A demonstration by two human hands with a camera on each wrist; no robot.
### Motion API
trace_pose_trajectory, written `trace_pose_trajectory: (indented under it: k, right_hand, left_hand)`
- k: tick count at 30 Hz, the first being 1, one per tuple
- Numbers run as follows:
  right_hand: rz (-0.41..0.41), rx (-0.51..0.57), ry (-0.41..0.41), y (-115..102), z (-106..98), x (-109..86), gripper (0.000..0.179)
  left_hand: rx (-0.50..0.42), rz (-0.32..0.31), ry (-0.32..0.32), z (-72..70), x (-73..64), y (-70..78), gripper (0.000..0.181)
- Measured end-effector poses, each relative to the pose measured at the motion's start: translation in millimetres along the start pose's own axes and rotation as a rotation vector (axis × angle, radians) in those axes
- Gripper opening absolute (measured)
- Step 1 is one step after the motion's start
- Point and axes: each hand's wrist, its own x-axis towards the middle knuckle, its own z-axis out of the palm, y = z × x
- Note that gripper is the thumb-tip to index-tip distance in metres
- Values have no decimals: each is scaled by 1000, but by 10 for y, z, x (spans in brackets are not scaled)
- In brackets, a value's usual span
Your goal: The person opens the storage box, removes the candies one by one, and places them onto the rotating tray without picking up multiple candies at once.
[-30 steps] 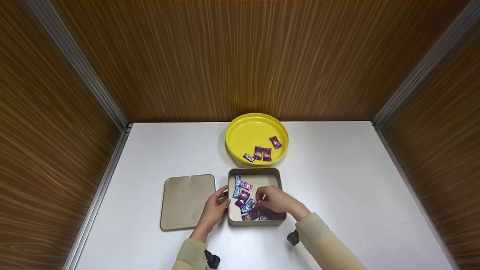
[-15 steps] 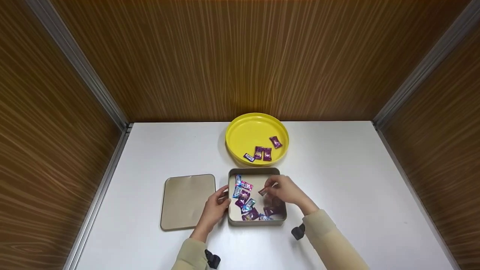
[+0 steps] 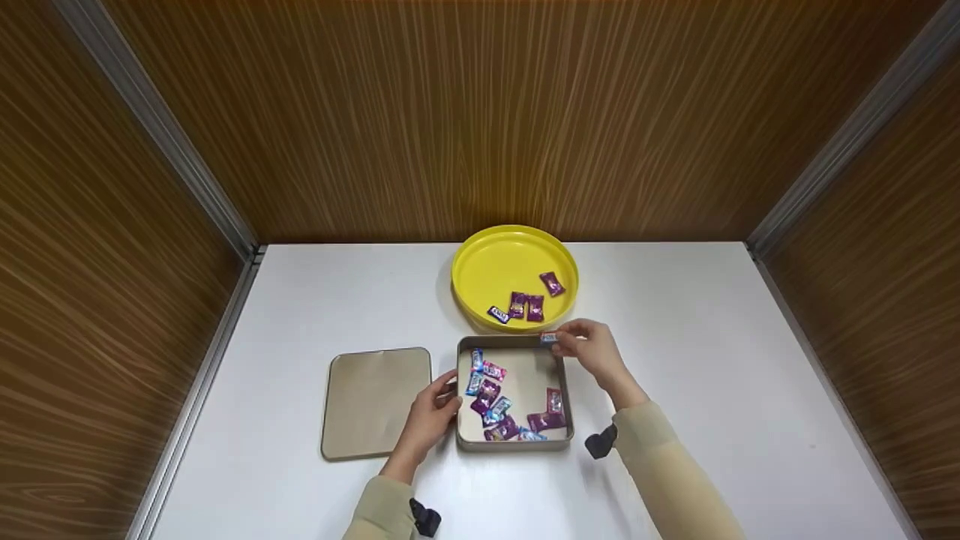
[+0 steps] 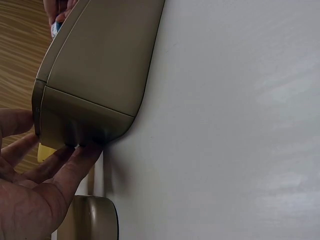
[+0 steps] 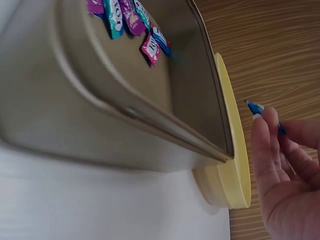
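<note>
My right hand (image 3: 592,351) pinches a small blue-and-white wrapped candy (image 3: 550,338) above the far right corner of a square metal tin (image 3: 459,420). In the right wrist view the candy (image 5: 255,108) pokes out between the fingertips. My left hand (image 3: 430,420) rests against the tin's left wall; in the left wrist view its straight fingers (image 4: 75,165) touch the side. Inside the tin lie several wrapped candies in purple, blue and pink, among them a pink one (image 3: 493,371) at the left and a purple one (image 3: 546,421) near the front right corner.
Behind the tin stands a round yellow tray (image 3: 487,259) with several purple candies (image 3: 535,307) toward its front and right. A flat metal lid (image 3: 375,405) lies left of the tin on the white table (image 3: 697,360). Wood-grain panels (image 3: 480,120) enclose the back and sides.
My right hand has lifted a candy out of the tin and moved it away from me and rightward, to the tin's far rim. The left hand and the tin have stayed put.
</note>
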Motion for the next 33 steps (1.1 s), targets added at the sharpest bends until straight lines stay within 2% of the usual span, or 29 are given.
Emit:
trace_pose_trajectory:
  k: [6,12,25,33]
  right_hand:
    - [32,98,96,-57,-2,141,19]
    - [66,121,156,-87,17,289,20]
    - [147,180,200,0,1,455,24]
    - [105,190,201,22,25,460,40]
  left_hand:
    - [1,-1,-4,-8,4,7,50]
    - [10,-2,3,-4,5,5,50]
    - [14,10,3,-1,9,-19,50]
    - [10,2,0,-11,16,-5,50]
